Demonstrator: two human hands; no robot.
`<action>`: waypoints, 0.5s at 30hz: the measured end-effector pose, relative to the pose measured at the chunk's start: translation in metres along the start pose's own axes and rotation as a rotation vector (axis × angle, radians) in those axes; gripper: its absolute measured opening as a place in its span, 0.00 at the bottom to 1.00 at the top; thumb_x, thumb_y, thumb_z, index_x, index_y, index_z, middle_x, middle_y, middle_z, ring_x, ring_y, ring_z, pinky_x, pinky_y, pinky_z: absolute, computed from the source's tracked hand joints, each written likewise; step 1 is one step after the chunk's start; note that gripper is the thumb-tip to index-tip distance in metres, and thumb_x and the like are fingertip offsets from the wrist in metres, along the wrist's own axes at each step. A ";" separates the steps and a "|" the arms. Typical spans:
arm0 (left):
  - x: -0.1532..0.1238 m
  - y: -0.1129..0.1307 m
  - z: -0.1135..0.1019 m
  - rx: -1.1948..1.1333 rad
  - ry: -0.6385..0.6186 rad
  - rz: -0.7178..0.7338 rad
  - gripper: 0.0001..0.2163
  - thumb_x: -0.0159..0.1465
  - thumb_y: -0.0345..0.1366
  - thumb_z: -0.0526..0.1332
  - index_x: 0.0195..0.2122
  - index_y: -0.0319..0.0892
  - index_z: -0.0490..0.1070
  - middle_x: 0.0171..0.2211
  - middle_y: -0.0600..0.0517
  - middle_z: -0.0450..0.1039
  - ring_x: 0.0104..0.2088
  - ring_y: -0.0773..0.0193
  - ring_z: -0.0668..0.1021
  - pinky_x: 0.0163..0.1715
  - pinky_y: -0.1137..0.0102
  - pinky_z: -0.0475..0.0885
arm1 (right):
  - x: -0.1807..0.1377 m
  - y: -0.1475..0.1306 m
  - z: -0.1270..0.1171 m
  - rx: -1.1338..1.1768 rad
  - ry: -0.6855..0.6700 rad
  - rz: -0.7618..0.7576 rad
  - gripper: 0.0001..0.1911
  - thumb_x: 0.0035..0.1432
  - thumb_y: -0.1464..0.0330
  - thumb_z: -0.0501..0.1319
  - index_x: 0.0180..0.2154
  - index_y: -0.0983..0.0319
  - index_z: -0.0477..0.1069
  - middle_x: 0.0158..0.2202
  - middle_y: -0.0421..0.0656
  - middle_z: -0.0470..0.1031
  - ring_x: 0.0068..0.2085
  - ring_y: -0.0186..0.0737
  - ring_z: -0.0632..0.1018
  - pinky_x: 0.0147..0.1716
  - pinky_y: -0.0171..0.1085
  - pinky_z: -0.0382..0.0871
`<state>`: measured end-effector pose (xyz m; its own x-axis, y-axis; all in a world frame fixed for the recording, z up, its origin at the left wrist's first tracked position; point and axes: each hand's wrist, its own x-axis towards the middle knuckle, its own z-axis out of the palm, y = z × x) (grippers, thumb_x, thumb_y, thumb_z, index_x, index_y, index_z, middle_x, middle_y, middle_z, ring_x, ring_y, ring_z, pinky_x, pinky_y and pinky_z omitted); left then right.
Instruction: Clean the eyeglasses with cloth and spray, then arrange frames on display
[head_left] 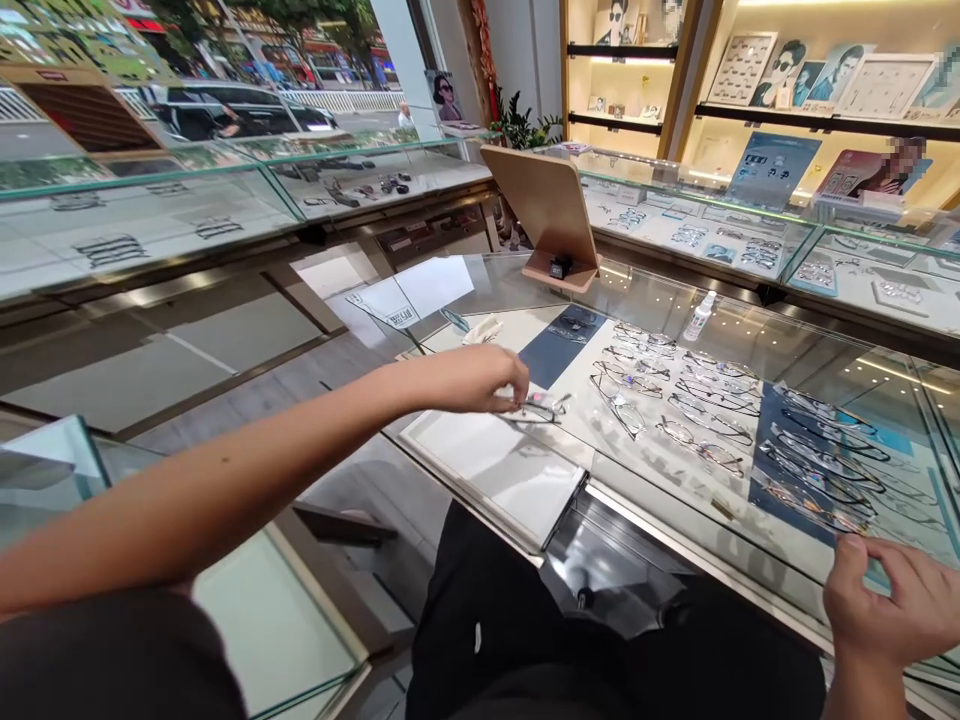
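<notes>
A white sheet [397, 300] lying at the glass counter [525, 285] carries a short line of dark block letters, too skewed to read. Print on the blue display card [772, 168] and the pink card [855, 172] is too small to make out.

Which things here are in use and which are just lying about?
In use: left hand, fingers pinching a pair of glasses; right hand, resting on the counter glass.
Lying about: rows of frames, spray bottle, tablet.
</notes>
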<state>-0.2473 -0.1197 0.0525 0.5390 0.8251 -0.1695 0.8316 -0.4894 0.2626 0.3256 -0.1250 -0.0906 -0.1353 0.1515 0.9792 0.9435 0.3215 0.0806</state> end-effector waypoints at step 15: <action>0.055 -0.018 0.129 0.039 -0.275 -0.442 0.05 0.61 0.31 0.69 0.35 0.43 0.86 0.41 0.42 0.86 0.40 0.52 0.84 0.41 0.66 0.74 | -0.013 0.010 -0.013 -0.037 -0.052 0.107 0.10 0.54 0.56 0.61 0.25 0.51 0.72 0.16 0.39 0.72 0.21 0.47 0.71 0.27 0.40 0.55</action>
<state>-0.2156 -0.1016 -0.0843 0.1458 0.8529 -0.5013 0.9893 -0.1251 0.0748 0.3408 -0.1358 -0.1002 -0.0482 0.2313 0.9717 0.9637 0.2666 -0.0156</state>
